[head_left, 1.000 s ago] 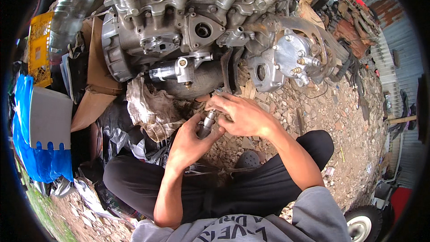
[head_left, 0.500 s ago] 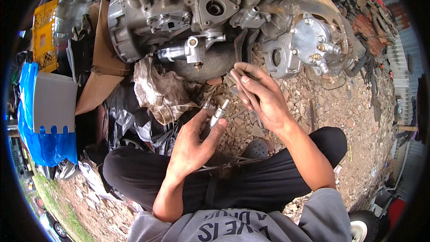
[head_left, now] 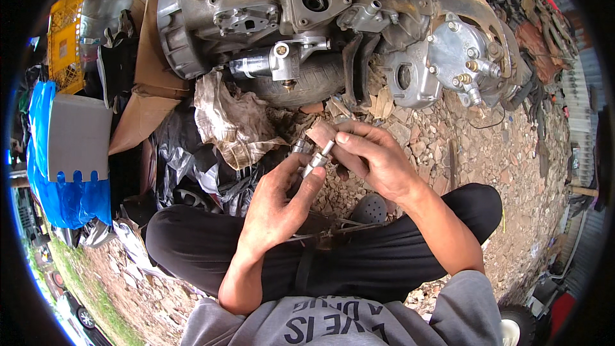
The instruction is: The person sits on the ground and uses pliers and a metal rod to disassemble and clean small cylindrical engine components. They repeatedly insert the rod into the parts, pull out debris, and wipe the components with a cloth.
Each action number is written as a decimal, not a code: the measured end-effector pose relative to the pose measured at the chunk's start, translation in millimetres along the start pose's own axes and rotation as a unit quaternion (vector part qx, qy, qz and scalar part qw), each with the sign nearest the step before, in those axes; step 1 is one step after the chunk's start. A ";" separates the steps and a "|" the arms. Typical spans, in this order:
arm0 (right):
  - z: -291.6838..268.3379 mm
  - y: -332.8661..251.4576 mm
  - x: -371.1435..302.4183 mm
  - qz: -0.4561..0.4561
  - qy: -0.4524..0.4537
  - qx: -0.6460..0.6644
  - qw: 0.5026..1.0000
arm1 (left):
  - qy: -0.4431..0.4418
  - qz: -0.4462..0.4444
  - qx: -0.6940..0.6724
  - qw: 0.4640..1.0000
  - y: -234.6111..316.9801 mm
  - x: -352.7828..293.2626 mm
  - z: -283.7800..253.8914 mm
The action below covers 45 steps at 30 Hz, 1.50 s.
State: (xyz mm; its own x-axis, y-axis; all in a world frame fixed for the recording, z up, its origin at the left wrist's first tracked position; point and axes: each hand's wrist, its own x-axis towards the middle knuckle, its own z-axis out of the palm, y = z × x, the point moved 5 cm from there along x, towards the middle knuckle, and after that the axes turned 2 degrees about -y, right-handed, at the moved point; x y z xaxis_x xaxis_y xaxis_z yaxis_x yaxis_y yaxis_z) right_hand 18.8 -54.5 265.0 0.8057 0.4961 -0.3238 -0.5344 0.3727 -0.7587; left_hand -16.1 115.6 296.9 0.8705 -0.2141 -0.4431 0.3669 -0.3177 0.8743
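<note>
Bringing right hand (head_left: 378, 160) back to the metal part (head_left: 315, 165): half a second ago it was off to the right with a gap between; now it's at the stem (head_left: 328, 147) end. Left hand (head_left: 278, 202) hasn't let go: fingers curled round the body, thumb on top, stem angled up and away. Right fingers nearly closed, pinching a small flat tan piece (head_left: 322, 133); material unclear. It lies at the stem tip, looks like contact, can't confirm. Net: both hands are on one workpiece again; I read left as holder, right as mover. Second shiny bit (head_left: 302, 147) by left forefinger; can't tell if joined. Part is held above the rubble ground (head_left: 512, 173), near that ground's edge along the engine block (head_left: 272, 0), right of the dirty cloth (head_left: 234, 125). Perforated shoe (head_left: 368, 210) sits below right hand.
</note>
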 end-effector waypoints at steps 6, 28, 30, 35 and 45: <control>-26.8 11.9 12.3 0.030 -0.136 0.145 0.979 | -0.025 -0.003 -0.046 0.999 3.0 -1.5 3.4; -17.5 -8.7 12.6 0.067 -0.070 0.061 0.993 | -0.006 0.027 -0.025 0.999 -1.2 1.4 -2.3; -26.1 -10.6 12.6 0.048 -0.131 -0.048 0.989 | -0.005 0.040 -0.028 0.999 -1.3 1.4 -2.7; -11.3 -19.5 11.1 0.014 -0.066 -0.136 0.988 | -0.025 -0.011 -0.121 0.992 3.3 -1.6 -1.1; -8.1 -19.9 8.2 -0.013 -0.011 -0.224 0.974 | -0.077 0.032 -0.172 0.981 1.7 6.2 -3.9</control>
State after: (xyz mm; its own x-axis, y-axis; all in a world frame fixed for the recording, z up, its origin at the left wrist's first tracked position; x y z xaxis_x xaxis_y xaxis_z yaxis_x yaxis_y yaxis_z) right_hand 38.1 -64.2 272.8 0.8099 0.5086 -0.2923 -0.3438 0.0078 -0.9390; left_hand -8.8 117.4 296.4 0.8452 -0.3690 -0.3866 0.4254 0.0268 0.9046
